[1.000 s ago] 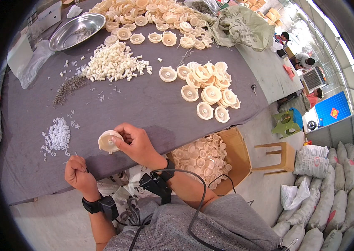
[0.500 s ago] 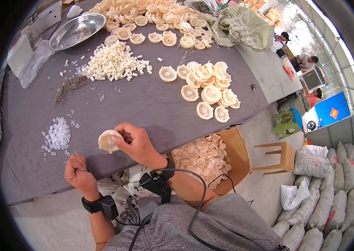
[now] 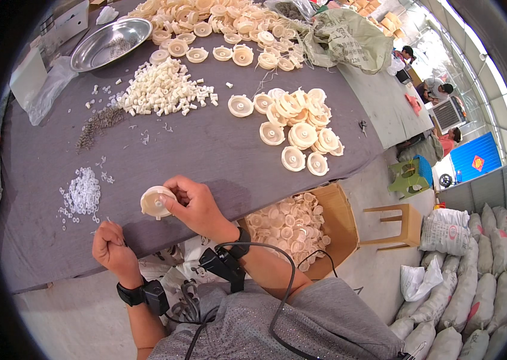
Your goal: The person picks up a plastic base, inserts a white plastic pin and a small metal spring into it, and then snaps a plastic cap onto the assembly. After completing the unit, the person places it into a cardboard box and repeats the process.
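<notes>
My right hand grips a round cream plastic cap above the table's near edge, thumb over its rim and its hollow side facing up. To its left, my left hand is closed with the fingers curled together; what they hold, if anything, is too small to name. Just beyond that hand lies a heap of small white rings. Farther off are a pile of short cream plastic sleeves and a patch of small metal springs. More caps, some with a centre piece, are grouped on the right.
A metal bowl stands at the far left, and a large heap of caps at the back beside a green woven sack. Below the table edge is a cardboard box of caps. A wooden stool and stacked sacks are to the right.
My hands and the cap stay almost in place. In the background, a person's head has shifted slightly.
</notes>
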Motion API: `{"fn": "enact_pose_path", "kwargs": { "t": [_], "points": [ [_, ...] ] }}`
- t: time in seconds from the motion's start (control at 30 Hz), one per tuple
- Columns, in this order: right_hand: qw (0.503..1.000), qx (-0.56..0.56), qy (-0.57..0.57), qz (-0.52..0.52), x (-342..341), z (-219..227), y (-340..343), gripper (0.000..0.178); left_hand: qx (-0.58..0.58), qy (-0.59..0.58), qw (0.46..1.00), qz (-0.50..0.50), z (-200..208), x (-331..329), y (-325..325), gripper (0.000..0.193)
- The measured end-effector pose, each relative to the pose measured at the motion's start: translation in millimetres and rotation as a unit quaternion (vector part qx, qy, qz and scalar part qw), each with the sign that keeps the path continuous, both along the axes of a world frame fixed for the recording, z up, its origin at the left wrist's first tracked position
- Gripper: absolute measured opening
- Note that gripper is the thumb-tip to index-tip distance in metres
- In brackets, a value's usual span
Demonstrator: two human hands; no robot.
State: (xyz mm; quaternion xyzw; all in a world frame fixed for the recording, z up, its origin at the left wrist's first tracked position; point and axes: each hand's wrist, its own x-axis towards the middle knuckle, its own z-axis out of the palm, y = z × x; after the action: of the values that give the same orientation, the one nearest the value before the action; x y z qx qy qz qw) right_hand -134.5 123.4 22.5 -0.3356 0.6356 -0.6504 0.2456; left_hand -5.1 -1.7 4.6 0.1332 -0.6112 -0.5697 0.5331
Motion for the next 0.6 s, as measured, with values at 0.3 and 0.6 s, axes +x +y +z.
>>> {"fn": "enact_pose_path", "kwargs": {
  "t": [0.3, 0.6],
  "points": [
    [0.999, -0.030, -0.005, -0.026, 2.1, -1.8, -2.7, 0.019, -0.002, 0.002, 1.000, 0.001, 1.6, -1.4, 0.9, 0.022],
    [1.000, 0.001, -0.006, 0.003, -0.1, 0.5, 0.4, 0.018, -0.005, -0.005, 1.000, 0.001, 1.7, -1.2, 1.0, 0.023]
  ]
}}
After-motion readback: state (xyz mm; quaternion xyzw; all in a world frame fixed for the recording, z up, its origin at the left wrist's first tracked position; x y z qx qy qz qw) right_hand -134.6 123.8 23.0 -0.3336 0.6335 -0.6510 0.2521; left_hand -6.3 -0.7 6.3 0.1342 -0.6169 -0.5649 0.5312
